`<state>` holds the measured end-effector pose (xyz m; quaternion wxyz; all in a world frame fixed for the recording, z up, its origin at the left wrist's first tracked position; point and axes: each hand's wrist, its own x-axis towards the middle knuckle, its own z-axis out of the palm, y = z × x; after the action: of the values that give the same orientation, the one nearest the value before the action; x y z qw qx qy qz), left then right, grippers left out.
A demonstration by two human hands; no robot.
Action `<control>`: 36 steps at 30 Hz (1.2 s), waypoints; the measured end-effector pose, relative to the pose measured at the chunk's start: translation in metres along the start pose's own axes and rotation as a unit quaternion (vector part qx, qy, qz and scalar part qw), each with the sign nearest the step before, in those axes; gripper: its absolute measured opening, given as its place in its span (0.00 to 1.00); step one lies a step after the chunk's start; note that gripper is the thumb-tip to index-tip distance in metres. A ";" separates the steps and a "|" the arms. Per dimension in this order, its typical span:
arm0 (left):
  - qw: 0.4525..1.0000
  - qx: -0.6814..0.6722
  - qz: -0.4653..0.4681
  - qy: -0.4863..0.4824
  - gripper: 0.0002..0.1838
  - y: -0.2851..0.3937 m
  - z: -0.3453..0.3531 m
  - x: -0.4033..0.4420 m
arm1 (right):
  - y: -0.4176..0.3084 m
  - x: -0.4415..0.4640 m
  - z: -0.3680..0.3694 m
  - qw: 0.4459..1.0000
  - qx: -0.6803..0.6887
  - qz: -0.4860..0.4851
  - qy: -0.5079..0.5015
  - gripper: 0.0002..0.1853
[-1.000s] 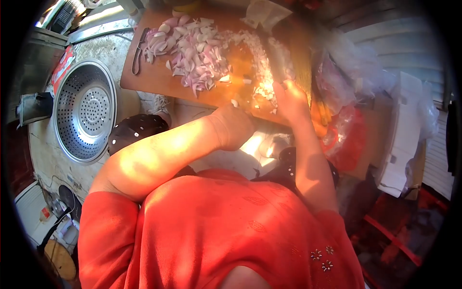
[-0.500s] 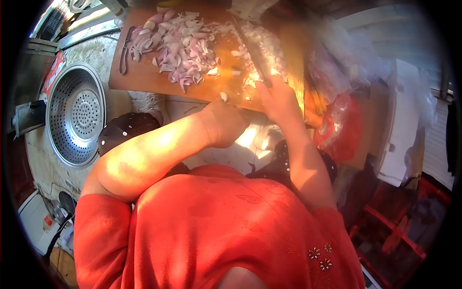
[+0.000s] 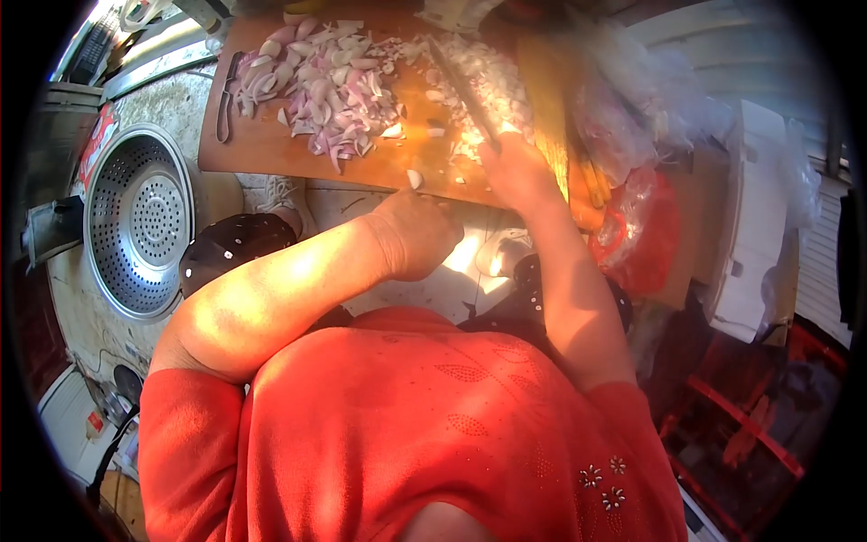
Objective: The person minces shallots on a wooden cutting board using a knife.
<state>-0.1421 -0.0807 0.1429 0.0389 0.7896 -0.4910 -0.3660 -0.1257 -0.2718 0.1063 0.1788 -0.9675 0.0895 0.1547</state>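
Observation:
My right hand (image 3: 521,173) is wrapped round the handle of a knife (image 3: 462,88). Its long blade points away from me over a pile of finely chopped onion (image 3: 497,81) on the right half of the wooden cutting board (image 3: 262,149). To the left lies a heap of coarser, pinkish sliced onion (image 3: 348,95). My left hand (image 3: 420,233) is curled closed at the board's front edge, its fingertips mostly hidden. Just beyond its knuckles, a small white onion piece (image 3: 414,179) sits near that edge.
A metal colander (image 3: 140,221) stands on the floor at left. A metal peeler-like tool (image 3: 225,108) lies on the board's left end. Right of the board are clear plastic bags (image 3: 623,117), a red bag (image 3: 646,235) and a white foam box (image 3: 748,226). A red crate (image 3: 741,415) is lower right.
The view has shifted slightly, carrying the board a little left. My right hand and the knife have barely moved. A small gap now shows between my left hand and the onion piece.

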 end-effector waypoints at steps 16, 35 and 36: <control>1.000 -0.007 0.011 0.014 0.14 0.002 0.003 -0.005 | -0.020 -0.013 -0.004 0.998 0.046 0.010 -0.028 0.25; 0.996 -0.044 -0.059 -0.053 0.16 -0.022 0.022 0.023 | -0.030 -0.015 -0.001 0.991 0.121 0.018 -0.062 0.26; 0.992 -0.070 -0.093 -0.050 0.16 -0.025 0.024 0.026 | -0.026 -0.016 0.009 0.988 0.129 0.028 -0.084 0.26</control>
<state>-0.1314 -0.0815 0.1005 0.0355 0.8079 -0.3903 -0.4402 -0.1375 -0.2430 0.1116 0.3042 -0.9173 0.1201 0.2273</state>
